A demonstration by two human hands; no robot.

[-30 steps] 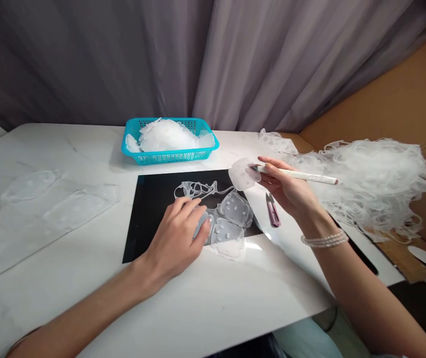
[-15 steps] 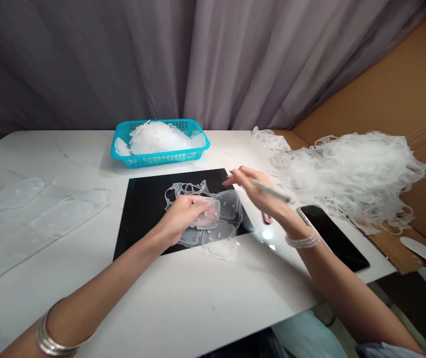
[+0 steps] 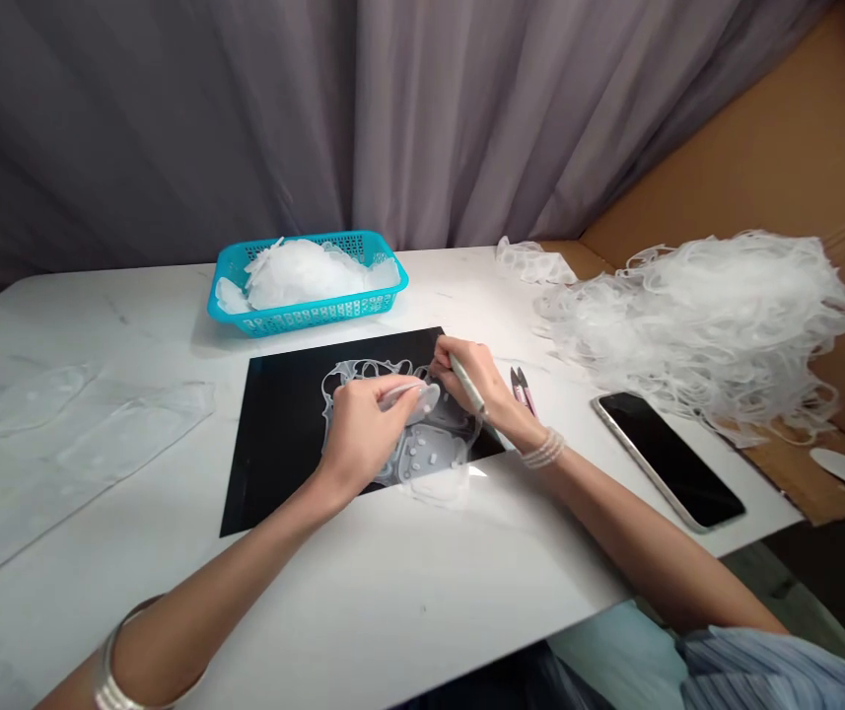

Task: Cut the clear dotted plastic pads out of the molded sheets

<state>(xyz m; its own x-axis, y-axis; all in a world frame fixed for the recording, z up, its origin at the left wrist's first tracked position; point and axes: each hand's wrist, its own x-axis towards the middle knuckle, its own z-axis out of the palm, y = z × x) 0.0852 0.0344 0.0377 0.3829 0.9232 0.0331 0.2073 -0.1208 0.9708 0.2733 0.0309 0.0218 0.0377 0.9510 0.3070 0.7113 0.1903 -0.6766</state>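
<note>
A black mat (image 3: 281,434) lies on the white table (image 3: 407,602). On it rests a translucent silicone sheet (image 3: 429,449) of moulded pads with a thin trimmed edge strip curling at its far side. My left hand (image 3: 367,429) pinches one translucent pad (image 3: 416,397) lifted from the sheet. My right hand (image 3: 470,380) grips a slim white pen-like tool (image 3: 466,383), its tip down against the sheet just right of the pad.
A turquoise basket (image 3: 311,314) heaped with white pieces stands behind the mat. A big pile of white trimmings (image 3: 710,316) fills the right side, a black phone (image 3: 669,459) lies before it, small pink snips (image 3: 524,390) beside the mat. Clear moulded sheets (image 3: 97,424) lie at left.
My right hand came down from mid-air, let go of the loose pad it held, and now sets the tool on the sheet. My left hand lifted and pinched a pad. The phone came into view.
</note>
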